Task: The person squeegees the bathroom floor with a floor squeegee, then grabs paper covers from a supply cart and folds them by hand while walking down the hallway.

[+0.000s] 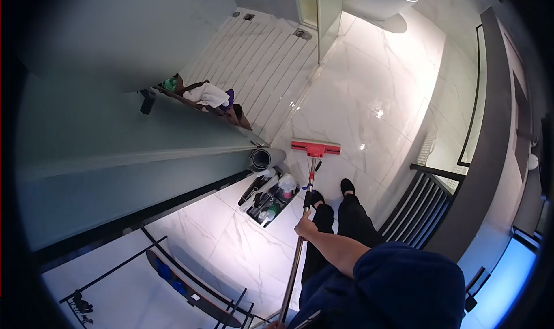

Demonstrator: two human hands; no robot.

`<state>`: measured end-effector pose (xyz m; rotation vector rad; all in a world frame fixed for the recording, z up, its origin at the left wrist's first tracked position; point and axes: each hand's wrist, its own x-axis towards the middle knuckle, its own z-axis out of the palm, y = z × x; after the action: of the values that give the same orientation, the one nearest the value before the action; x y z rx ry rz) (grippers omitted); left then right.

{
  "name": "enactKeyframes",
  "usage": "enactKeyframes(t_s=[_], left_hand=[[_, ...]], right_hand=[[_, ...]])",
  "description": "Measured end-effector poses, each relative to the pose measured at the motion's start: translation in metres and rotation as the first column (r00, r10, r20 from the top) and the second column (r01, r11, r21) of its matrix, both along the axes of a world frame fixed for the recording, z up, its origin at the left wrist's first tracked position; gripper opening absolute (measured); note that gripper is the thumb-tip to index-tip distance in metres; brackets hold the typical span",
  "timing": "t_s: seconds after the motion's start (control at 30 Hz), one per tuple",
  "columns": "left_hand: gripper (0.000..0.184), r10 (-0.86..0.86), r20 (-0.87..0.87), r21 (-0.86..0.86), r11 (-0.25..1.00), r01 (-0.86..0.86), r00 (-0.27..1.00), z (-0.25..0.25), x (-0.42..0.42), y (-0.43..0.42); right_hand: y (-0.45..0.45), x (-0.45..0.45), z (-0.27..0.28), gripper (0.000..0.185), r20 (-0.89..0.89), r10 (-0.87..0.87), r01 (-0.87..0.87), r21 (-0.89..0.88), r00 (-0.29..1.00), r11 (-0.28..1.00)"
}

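My right hand (306,228) is closed around the metal pole of a long-handled mop (315,150). The mop has a flat red head with a pale strip along its far edge. Its head rests on the white marble-look floor in front of my black shoes. Close to the upper end of the pole, my left hand (276,325) shows only in part at the bottom edge, wrapped round the pole. A black caddy (281,215) of bottles, brushes and cleaning things stands on the floor left of the pole.
A grey cylinder (262,158) stands by the frosted glass panel (133,144). Cloths (208,95) hang beyond it near the slatted shower floor (248,58). A toilet (381,0) is at the far end. On the right are a dark slatted shelf (418,208) and a long counter (485,156).
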<state>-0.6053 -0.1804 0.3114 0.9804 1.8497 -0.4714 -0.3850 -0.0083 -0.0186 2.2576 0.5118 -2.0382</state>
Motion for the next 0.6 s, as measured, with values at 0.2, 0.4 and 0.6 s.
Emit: enactKeyframes(t_s=[0.2, 0.4, 0.6], left_hand=[[0.030, -0.492, -0.233, -0.003, 0.863, 0.505, 0.839, 0.063, 0.020, 0.093], [0.010, -0.712, 0.123, 0.908, 0.362, 0.212, 0.691, 0.134, 0.111, 0.214], [0.049, -0.850, 0.368, 0.920, 0.391, -0.015, 0.378, 0.092, 0.213, 0.250]], right_hand=[[-0.007, -0.002, -0.006, 0.073, -0.040, -0.375, 0.377, 0.160, 0.926, 0.912], [0.037, 0.050, -0.004, 0.026, -0.265, -0.937, 0.965, 0.189, 0.229, 0.183], [-0.024, 0.213, 0.029, 0.013, -0.528, -0.733, 0.904, -0.255, -0.429, -0.344]])
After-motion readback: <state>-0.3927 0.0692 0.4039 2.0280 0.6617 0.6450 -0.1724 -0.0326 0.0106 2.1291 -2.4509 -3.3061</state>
